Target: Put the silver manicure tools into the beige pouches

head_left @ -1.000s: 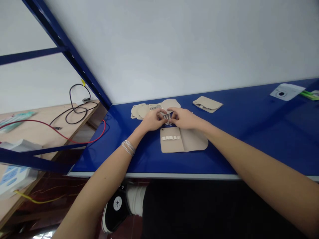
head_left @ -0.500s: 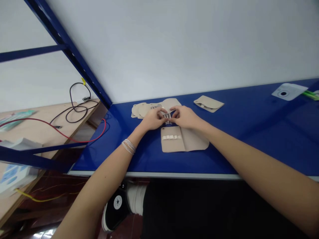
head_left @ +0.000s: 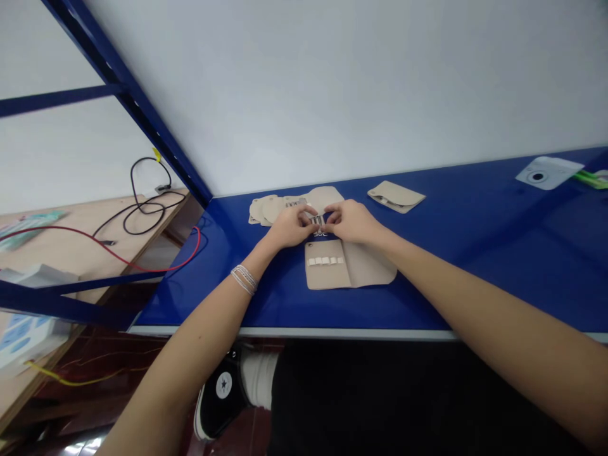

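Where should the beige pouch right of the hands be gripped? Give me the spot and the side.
Pinch the long near edge of the beige pouch with the fingers, coming from the near side. It lies flat on the blue tabletop, apart from the right hand, so that edge looks easiest to reach.

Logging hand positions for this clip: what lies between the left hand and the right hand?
In the head view, a small silver-and-dark piece lies between the left hand and the right hand, gripped by both; it is too small to identify.
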Motion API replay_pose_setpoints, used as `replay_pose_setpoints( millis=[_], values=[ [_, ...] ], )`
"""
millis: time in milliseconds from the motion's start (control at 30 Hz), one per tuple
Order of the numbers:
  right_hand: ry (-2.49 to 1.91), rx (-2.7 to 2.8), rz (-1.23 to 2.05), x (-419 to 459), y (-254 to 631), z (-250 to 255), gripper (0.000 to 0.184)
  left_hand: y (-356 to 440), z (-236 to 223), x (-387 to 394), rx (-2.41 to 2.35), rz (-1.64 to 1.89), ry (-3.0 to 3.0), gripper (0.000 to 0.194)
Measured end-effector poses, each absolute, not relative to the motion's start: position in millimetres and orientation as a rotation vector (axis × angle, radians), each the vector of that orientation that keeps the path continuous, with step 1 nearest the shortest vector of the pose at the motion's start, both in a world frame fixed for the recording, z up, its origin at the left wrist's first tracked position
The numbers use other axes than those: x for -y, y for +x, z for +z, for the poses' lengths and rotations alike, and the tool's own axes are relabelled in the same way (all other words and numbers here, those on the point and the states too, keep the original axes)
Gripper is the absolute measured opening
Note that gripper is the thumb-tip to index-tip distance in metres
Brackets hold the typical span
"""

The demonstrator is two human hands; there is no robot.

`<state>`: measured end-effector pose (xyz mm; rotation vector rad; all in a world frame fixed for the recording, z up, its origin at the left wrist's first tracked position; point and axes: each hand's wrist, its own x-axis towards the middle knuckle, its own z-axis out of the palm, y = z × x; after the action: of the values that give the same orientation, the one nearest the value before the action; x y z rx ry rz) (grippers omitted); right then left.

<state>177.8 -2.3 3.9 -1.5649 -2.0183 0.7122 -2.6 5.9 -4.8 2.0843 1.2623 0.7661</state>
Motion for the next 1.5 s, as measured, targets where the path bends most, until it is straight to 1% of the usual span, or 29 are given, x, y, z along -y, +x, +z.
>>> replay_pose_setpoints(
  millis=[367, 900, 1100, 1300, 1500],
  values=[
    [-1.531, 2.030, 0.700, 1.6, 178.1, 2.1, 0.046, -3.0, -4.8, -5.9, -1.267, 0.761, 2.088, 0.027],
    [-1.532, 2.009, 0.725, -0.1, 178.5, 1.3, 0.049, -2.0, -3.7, -4.4, -1.262, 0.788, 2.082, 0.026],
    [-1.545, 1.990, 0.736, 0.1, 179.2, 4.7, 0.040, -2.4, -5.2, -5.5, -1.254, 0.799, 2.086, 0.025],
    [-1.543, 2.006, 0.734, 0.2, 179.9, 5.1, 0.044, -2.5, -5.5, -6.6, -1.245, 0.813, 2.108, 0.023],
    [-1.530, 2.017, 0.730, -0.6, 180.5, 3.5, 0.042, -2.8, -3.6, -6.0, -1.235, 0.787, 2.080, 0.024]
  ],
)
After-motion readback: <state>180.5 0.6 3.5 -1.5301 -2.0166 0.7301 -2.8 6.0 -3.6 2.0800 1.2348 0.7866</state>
